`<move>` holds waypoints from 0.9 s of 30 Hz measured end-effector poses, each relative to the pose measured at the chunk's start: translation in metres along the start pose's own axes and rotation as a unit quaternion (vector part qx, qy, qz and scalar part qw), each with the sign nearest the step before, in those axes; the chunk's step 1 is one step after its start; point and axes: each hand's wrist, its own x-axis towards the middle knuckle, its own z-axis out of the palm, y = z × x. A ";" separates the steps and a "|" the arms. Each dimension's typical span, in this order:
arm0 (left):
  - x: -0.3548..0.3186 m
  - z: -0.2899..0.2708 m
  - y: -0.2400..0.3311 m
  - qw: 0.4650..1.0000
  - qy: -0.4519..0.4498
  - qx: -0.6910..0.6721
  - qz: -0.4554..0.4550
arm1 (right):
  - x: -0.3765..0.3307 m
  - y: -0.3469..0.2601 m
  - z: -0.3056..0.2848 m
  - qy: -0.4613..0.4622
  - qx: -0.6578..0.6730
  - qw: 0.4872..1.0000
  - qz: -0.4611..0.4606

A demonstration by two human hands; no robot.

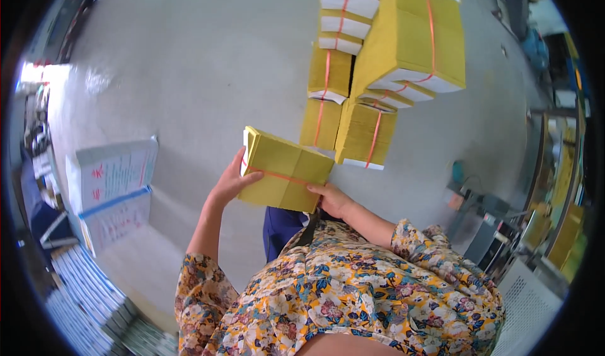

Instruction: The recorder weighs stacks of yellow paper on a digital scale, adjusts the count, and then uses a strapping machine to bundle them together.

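Looking down over a flowered top (365, 287) at a grey floor (208, 60). Beyond the hands, toward the upper right, standing close together in rows of uneven height: yellow stacks (416, 38) with white edges at the ends. Off to the left, a white lettered panel (110, 179) crossed by a blue stripe, and below it, toward the lower left, a pile of blue-and-white stacks (88, 287).

Smaller than these, a yellow bundle (283, 160), held in front of the body on the near side of the yellow stacks, slightly askew, with a white edge at the left end. Apparently clear of the floor; cannot tell by how much.

Gripped at both ends: left hand (228, 183) closed on the left end, thumb laid over the top face; right hand (333, 200) closed on the near right corner, thumb on top, remaining fingers mostly hidden.

Smallest, red string (280, 177), running across the bundle near both thumbs and matching the ties on the yellow stacks.

Judging by the two-handed hold, probably at the stage of carrying or turning a tied bundle. For any next move, best to keep both ends pressed firmly, level the bundle, and avoid dragging the string off.
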 end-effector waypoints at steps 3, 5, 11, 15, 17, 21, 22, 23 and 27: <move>0.071 -0.001 0.039 0.980 -0.112 0.164 -0.023 | 0.009 0.010 -0.014 0.061 0.057 0.996 -0.012; 0.105 0.019 0.037 0.964 -0.174 0.202 -0.023 | 0.008 0.039 -0.024 0.079 0.128 0.989 -0.013; 0.248 0.067 0.028 0.887 -0.395 0.232 -0.065 | 0.062 0.076 -0.019 0.148 0.362 0.915 -0.104; 0.329 0.119 0.036 0.797 -0.494 0.341 -0.067 | 0.123 0.095 -0.024 0.183 0.450 0.859 -0.164; 0.352 0.142 0.038 0.766 -0.513 0.380 -0.080 | 0.148 0.094 -0.022 0.198 0.491 0.827 -0.188; 0.407 0.158 0.040 0.709 -0.507 0.488 0.041 | 0.199 0.074 -0.025 0.201 0.519 0.792 -0.250; 0.410 0.166 0.040 0.695 -0.508 0.505 0.065 | 0.206 0.070 -0.033 0.227 0.499 0.793 -0.265; 0.410 0.166 0.040 0.715 -0.465 0.514 0.090 | 0.214 0.065 -0.041 0.248 0.478 0.799 -0.268; 0.348 0.170 0.049 0.809 -0.273 0.496 0.158 | 0.210 0.063 -0.072 0.266 0.441 0.811 -0.276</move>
